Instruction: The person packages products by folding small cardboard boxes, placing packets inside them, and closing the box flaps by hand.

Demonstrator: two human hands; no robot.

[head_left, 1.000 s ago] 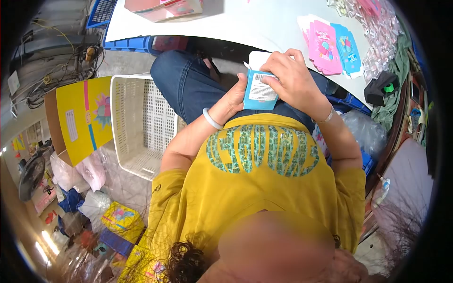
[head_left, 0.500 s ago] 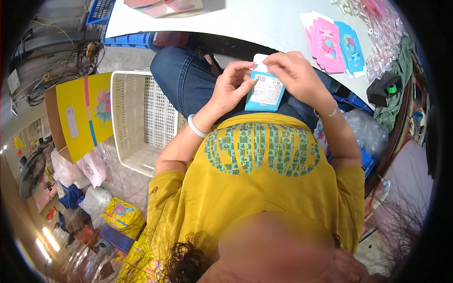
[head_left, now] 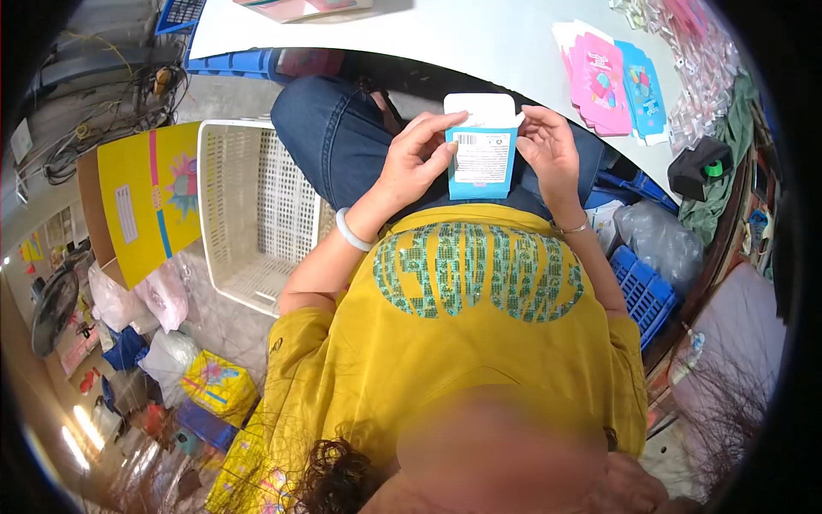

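Since the earlier frame, our right hand [head_left: 552, 146] has drawn back from the top of the blue box [head_left: 481, 158] to beside its right edge. Beyond us spreads the white table [head_left: 479, 43], with a latticed white plastic basket [head_left: 257, 295] and printed yellow cardboard carton [head_left: 137, 184] to our left, and flat pink cartons [head_left: 599, 86] on the tabletop. Upright over our jeans [head_left: 312, 146], the box hides its contents, its barcoded label [head_left: 478, 167] otherwise unreadable beneath a raised white flap [head_left: 479, 104]; our left hand [head_left: 409, 167] pinches its upper left edge between thumb and forefinger, while our right fingers curl loosely, pinching what we cannot tell.
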